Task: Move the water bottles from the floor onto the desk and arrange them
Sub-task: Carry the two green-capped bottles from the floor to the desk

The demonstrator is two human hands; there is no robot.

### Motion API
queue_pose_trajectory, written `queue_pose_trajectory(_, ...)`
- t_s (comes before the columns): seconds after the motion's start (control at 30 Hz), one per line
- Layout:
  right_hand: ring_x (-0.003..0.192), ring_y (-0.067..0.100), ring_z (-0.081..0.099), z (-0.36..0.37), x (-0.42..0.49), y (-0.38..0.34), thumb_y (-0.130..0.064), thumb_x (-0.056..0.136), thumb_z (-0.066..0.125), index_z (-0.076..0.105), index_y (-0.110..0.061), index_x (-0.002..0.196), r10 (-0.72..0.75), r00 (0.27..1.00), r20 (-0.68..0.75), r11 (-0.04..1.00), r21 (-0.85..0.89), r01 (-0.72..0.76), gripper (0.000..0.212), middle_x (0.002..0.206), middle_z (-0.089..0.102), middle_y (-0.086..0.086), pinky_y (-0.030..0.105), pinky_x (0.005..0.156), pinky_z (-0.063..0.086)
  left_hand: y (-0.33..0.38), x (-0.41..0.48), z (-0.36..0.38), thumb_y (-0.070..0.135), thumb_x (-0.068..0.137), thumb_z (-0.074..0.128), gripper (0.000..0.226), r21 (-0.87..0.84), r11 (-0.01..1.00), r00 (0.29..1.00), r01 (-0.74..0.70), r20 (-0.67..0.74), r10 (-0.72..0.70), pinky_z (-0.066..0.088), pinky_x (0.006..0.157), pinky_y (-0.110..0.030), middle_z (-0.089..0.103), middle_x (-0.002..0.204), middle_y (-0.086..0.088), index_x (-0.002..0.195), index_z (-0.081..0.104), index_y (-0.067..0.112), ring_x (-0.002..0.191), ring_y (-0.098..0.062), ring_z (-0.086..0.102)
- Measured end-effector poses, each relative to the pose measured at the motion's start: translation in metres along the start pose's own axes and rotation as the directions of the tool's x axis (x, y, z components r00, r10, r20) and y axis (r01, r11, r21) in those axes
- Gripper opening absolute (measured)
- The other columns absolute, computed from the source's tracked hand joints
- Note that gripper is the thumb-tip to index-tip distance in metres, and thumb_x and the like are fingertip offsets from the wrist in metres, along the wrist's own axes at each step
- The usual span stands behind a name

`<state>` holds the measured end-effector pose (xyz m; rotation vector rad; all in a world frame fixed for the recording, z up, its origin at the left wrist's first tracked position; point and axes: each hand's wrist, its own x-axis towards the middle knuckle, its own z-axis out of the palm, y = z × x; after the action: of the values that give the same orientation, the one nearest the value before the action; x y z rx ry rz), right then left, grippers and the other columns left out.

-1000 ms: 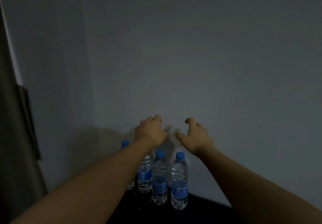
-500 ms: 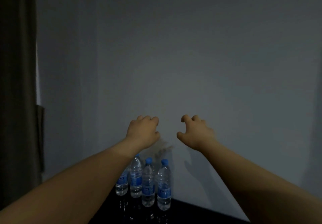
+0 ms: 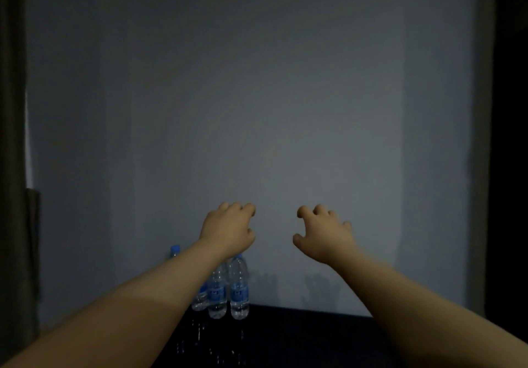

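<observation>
Several clear water bottles (image 3: pixel 239 290) with blue caps and blue labels stand upright in a tight cluster on the dark desk (image 3: pixel 300 336), close to the wall. My left forearm hides part of the cluster; one blue cap (image 3: pixel 175 250) shows above it. My left hand (image 3: pixel 228 227) hovers in the air above the bottles, fingers loosely curled, holding nothing. My right hand (image 3: pixel 323 233) hovers to the right of the bottles at the same height, fingers spread and loosely curled, also without anything in it.
A plain grey wall (image 3: pixel 271 110) rises right behind the desk. A dark curtain (image 3: pixel 14 167) hangs along the left edge. A dark vertical surface (image 3: pixel 511 139) borders the right side. Bare desk top lies to the right of the bottles.
The view has swung to the right, so the bottles sit further left and lower in the picture. Both hands stay raised and empty and have drifted a little apart.
</observation>
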<state>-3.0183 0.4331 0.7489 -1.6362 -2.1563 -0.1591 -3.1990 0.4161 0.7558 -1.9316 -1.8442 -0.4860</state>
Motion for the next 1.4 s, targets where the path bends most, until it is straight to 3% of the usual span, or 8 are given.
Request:
queue_pose_trajectory(0.33, 0.123, 0.028, 0.041, -0.037, -0.168, -0.002, -0.041, 0.091, 0.044, 0.033, -0.025, 0.135, 0.083, 0.996, 0.034, 0.995, -0.067, -0.08, 0.048, 0.135, 0.041, 0.006, 0.045, 0.099, 0.033, 0.054, -0.126, -0.047, 0.026, 0.09, 0.043, 0.043, -0.084, 0.983, 0.987, -0.161, -0.013, 0.16, 0.042, 0.088, -0.034, 0.051, 0.13, -0.002, 0.133, 0.039, 0.023, 0.119, -0.024, 0.045)
queue_pose_trajectory(0.6, 0.126, 0.028, 0.039, -0.111, -0.282, 0.077, -0.04, 0.089, 0.047, 0.035, -0.026, 0.134, 0.268, 0.962, -0.054, 0.955, -0.115, -0.273, 0.049, 0.136, 0.041, 0.005, 0.048, 0.102, 0.031, 0.171, -0.177, -0.101, 0.027, 0.09, 0.043, 0.041, -0.161, 0.934, 0.945, -0.32, 0.012, 0.326, 0.041, 0.091, -0.035, 0.049, 0.133, -0.004, 0.131, 0.042, 0.021, 0.121, -0.025, 0.044)
queue_pose_trajectory(0.87, 0.127, 0.028, 0.039, -0.195, -0.435, 0.238, -0.039, 0.087, 0.048, 0.041, -0.025, 0.126, 0.442, 0.889, -0.124, 0.866, -0.2, -0.458, 0.041, 0.132, 0.044, 0.003, 0.046, 0.1, 0.033, 0.401, -0.233, -0.135, 0.026, 0.089, 0.045, 0.038, -0.293, 0.819, 0.863, -0.493, -0.047, 0.503, 0.04, 0.089, -0.037, 0.051, 0.128, -0.004, 0.127, 0.044, 0.02, 0.118, -0.027, 0.045)
queue_pose_trajectory(1.2, 0.125, 0.03, 0.04, -0.305, -0.652, 0.459, -0.037, 0.088, 0.048, 0.035, -0.025, 0.134, 0.75, 0.646, -0.142, 0.602, -0.256, -0.756, 0.049, 0.136, 0.04, 0.005, 0.048, 0.101, 0.033, 0.737, -0.332, -0.178, 0.027, 0.085, 0.049, 0.033, -0.406, 0.584, 0.667, -0.703, -0.089, 0.74, 0.04, 0.095, -0.037, 0.053, 0.125, -0.006, 0.117, 0.047, 0.019, 0.12, -0.028, 0.046)
queue_pose_trajectory(1.4, 0.122, 0.029, 0.043, -0.34, -0.744, 0.558, -0.036, 0.088, 0.046, 0.04, -0.025, 0.126, 0.854, 0.476, -0.21, 0.438, -0.205, -0.875, 0.04, 0.132, 0.044, 0.004, 0.046, 0.097, 0.036, 0.892, -0.37, -0.2, 0.024, 0.088, 0.046, 0.037, -0.435, 0.385, 0.487, -0.814, -0.149, 0.861, 0.039, 0.093, -0.039, 0.05, 0.125, -0.008, 0.124, 0.045, 0.017, 0.118, -0.03, 0.045)
